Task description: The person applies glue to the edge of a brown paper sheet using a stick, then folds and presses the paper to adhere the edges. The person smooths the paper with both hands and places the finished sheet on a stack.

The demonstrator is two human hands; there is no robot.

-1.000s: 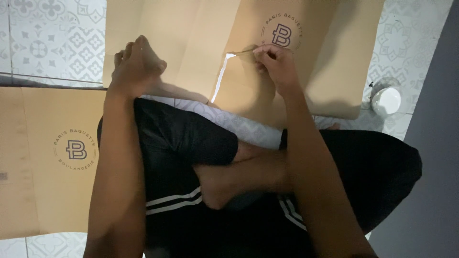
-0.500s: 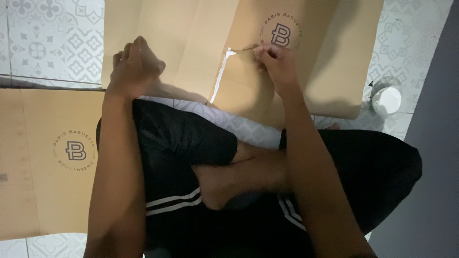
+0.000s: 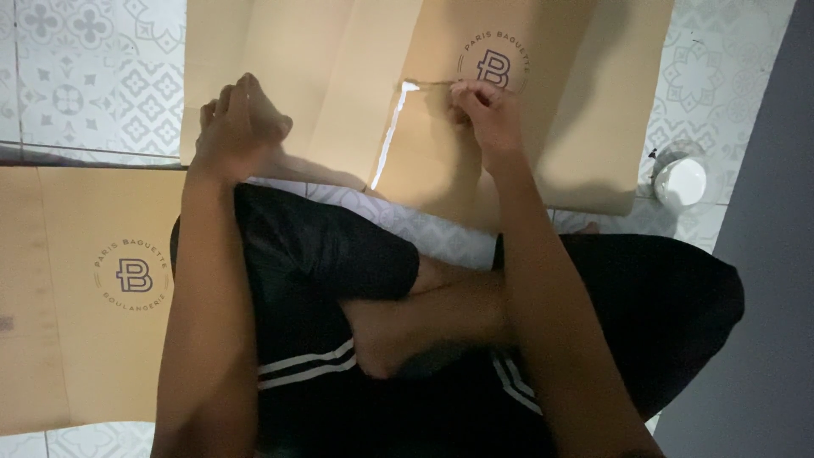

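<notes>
A flattened brown cardboard box with a round printed logo lies on the patterned tile floor in front of me. My left hand presses down on its near left part, fingers together. My right hand pinches the end of a strip of clear tape that runs along the box's seam; the strip shines white and bends at the top toward my fingers. I sit cross-legged in black shorts with white stripes.
A second flat cardboard sheet with the same kind of logo lies to my left. A small white round object stands on the tiles at the right. A grey wall borders the right side.
The lifted tape strip has grown longer toward the top of the box, and my right hand has pulled its end slightly right. My left hand has stayed put.
</notes>
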